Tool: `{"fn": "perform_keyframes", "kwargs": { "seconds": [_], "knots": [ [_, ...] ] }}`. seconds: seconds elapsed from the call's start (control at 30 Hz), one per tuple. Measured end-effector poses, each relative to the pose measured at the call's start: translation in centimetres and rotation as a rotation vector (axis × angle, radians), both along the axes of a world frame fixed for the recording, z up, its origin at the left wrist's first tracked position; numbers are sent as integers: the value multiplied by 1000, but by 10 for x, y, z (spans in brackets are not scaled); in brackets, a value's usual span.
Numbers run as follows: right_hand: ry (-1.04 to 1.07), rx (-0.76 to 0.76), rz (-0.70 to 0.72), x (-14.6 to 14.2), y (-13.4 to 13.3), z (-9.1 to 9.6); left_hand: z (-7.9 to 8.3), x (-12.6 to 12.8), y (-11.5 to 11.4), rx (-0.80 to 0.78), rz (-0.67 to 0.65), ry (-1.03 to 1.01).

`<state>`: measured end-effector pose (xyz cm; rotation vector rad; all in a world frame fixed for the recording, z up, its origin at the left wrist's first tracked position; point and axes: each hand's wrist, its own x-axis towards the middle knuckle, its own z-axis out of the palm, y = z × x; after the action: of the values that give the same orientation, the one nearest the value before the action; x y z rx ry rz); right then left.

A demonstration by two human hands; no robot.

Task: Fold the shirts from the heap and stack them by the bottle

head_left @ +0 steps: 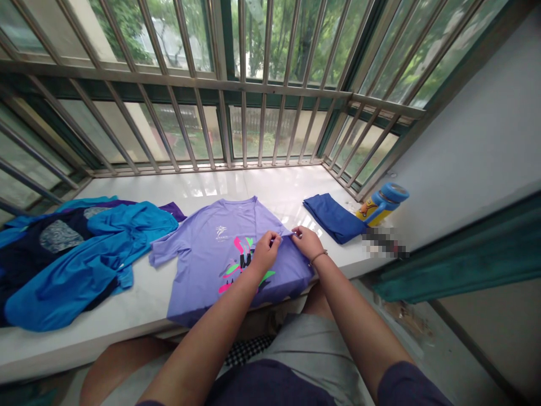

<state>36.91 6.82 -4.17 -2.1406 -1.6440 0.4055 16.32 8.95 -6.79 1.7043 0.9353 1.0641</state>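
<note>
Your right hand (307, 243) pinches the sleeve edge of the lavender printed T-shirt (209, 254), spread face-up on the white windowsill (147, 290); your left hand (266, 252) has its fingertips together beside it (can't tell if cloth's between them). Progress, judging by layout: shirt not yet folded, garment heap (91, 256) at left loose, navy-blue garment (336, 219) at right folded, touching a blue-lidded yellow bottle (382, 204), contents hidden.
</note>
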Motion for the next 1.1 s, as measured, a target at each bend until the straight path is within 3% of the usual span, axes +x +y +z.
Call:
{"fn": "perform_keyframes", "kwargs": {
  "seconds": [0.3,0.53,0.77,1.1],
  "knots": [
    [-13,-18,-2,10,8,10,-5,5,-2,134,-28,98],
    [-19,25,15,20,-6,13,-5,4,-1,49,53,115],
    [-14,63,-22,25,-19,8,-5,5,0,65,33,148],
    [-76,60,-92,24,-10,-4,2,7,-13,437,-201,416]
  ]
}}
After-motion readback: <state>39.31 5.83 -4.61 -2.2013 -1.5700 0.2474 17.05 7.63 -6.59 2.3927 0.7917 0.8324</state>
